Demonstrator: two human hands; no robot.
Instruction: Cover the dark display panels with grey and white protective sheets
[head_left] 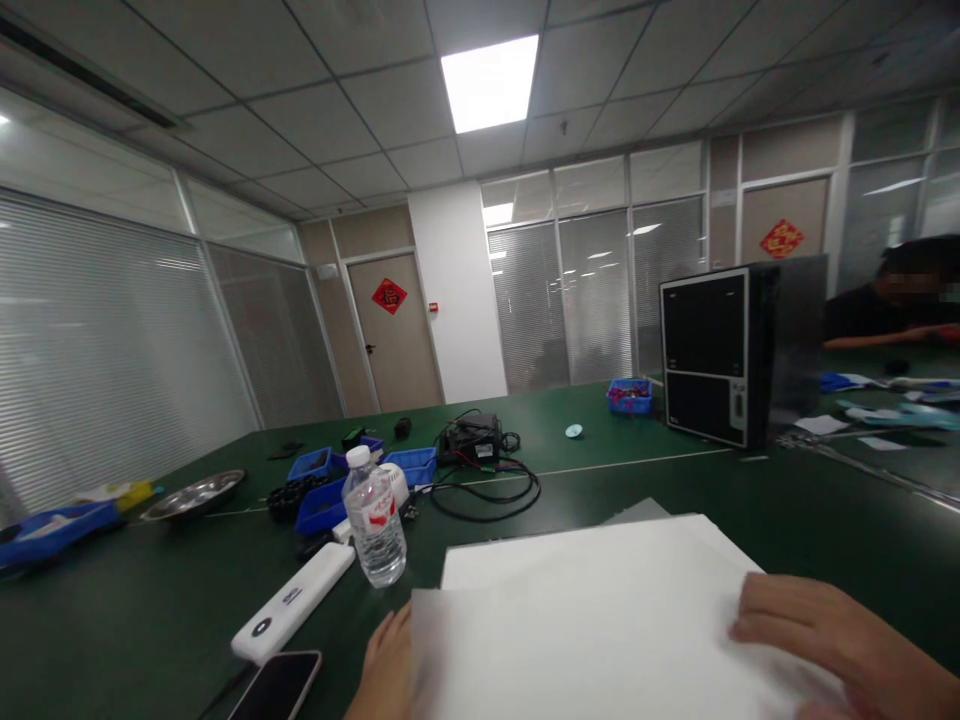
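White paper (585,620) fills the bottom middle; it looks like a top sheet over another white sheet or board whose far edge shows behind it. My left hand (386,665) is at the paper's left edge, its fingers partly hidden behind the sheet. My right hand (817,635) rests over the right side, fingers stretched out on the paper and its thumb lower down near the frame's bottom. A grey flat piece (641,510) sticks out beyond the paper's far edge.
Left of the paper are a water bottle (376,530), a long white device (296,605) and a phone (277,690). Blue trays (322,510), a black device with cables (476,440) and a metal dish (195,495) stand farther back. A computer case (705,360) and a person (877,315) are at right.
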